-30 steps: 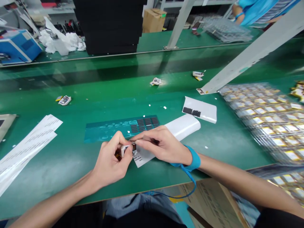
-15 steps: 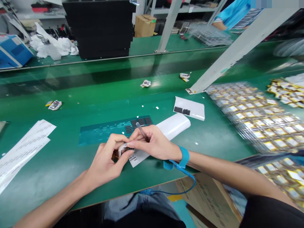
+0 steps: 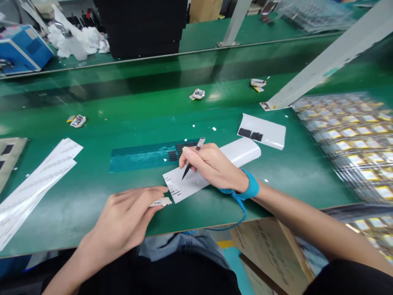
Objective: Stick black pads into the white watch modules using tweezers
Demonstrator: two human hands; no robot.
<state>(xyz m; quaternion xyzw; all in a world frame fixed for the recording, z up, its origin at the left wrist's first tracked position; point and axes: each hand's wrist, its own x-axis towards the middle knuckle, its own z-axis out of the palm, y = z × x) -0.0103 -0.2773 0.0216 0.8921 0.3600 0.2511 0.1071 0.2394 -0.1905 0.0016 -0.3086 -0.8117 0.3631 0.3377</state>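
Observation:
Near the bench's front edge, my left hand (image 3: 129,213) pinches a small white device (image 3: 161,201) between thumb and fingers. My right hand (image 3: 211,164), with a blue strap at the wrist, grips dark tweezers (image 3: 187,171) like a pen. Their tip points down at a white label sheet (image 3: 176,186) that has small printed labels at its left end. Behind the sheet lies a teal strip (image 3: 138,158) with black pieces (image 3: 172,155) at its right end, partly hidden by my right hand.
Several small devices lie farther back, one of them (image 3: 78,121) at left. White printed strips (image 3: 39,184) are at left. A white sheet with black pieces (image 3: 270,133) sits right of centre, near a slanted post (image 3: 310,69). Trays of parts (image 3: 350,143) fill the right.
My hands have moved apart. The left keeps the device, lower down; the right has brought the tweezers over the label sheet, tip now downward. The camera view has shifted.

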